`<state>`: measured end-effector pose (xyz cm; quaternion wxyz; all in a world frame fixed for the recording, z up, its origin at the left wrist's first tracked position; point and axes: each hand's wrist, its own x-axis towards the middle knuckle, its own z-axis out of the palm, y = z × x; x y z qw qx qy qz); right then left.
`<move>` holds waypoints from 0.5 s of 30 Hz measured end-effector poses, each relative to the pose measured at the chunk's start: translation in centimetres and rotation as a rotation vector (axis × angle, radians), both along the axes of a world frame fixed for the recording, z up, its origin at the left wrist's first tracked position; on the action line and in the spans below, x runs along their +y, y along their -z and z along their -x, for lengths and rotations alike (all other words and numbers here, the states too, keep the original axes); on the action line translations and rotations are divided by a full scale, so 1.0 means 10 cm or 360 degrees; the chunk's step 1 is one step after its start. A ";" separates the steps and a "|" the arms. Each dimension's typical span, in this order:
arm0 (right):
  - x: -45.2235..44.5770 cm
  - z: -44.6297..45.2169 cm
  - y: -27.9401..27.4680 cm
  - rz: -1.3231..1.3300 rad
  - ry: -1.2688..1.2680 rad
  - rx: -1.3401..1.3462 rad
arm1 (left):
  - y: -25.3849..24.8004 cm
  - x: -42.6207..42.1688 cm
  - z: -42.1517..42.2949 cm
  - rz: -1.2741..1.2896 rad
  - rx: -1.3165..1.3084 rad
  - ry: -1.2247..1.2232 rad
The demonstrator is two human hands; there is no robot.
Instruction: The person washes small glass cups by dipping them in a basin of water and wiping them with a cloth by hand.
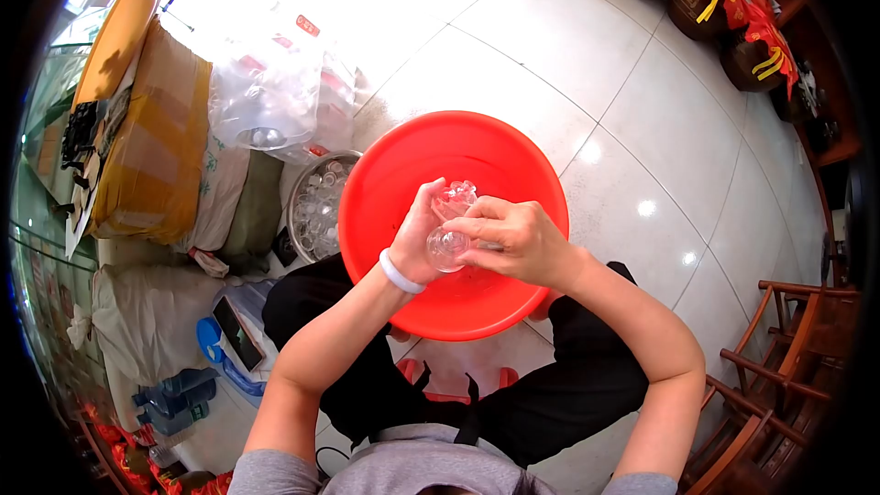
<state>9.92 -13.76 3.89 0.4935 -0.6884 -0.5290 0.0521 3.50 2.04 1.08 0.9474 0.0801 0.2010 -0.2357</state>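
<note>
Over the red basin, my left hand holds clear, glassy pieces and my right hand pinches them. I think I'm working them with my fingers; the next move calls for a gentle, steady pinch.

Left hand cupped, right hand curled

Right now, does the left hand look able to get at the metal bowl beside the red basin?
Probably yes: the metal bowl sits close by, just past the red basin, its top mostly uncovered. But the left hand is holding clear items, so it would likely need freeing first.
</note>
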 end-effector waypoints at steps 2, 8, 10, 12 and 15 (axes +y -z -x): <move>-0.01 0.02 -0.01 -0.0006 0.0050 -0.0004 | 0.02 0.03 0.01 -0.0138 0.0007 -0.0083; -0.04 -0.02 -0.13 0.0046 0.0359 0.0008 | 0.16 0.12 -0.05 -0.0606 0.0081 -0.0369; -0.05 -0.05 -0.16 -0.0002 0.0419 0.0155 | 0.06 0.14 -0.04 -0.0687 -0.0007 -0.0219; -0.06 -0.09 -0.12 0.0016 0.0479 0.0618 | 0.01 0.14 -0.02 -0.0903 -0.0129 -0.0006; -0.07 -0.15 -0.08 0.0035 0.0513 0.1220 | -0.15 0.03 0.00 -0.1194 -0.0419 0.0042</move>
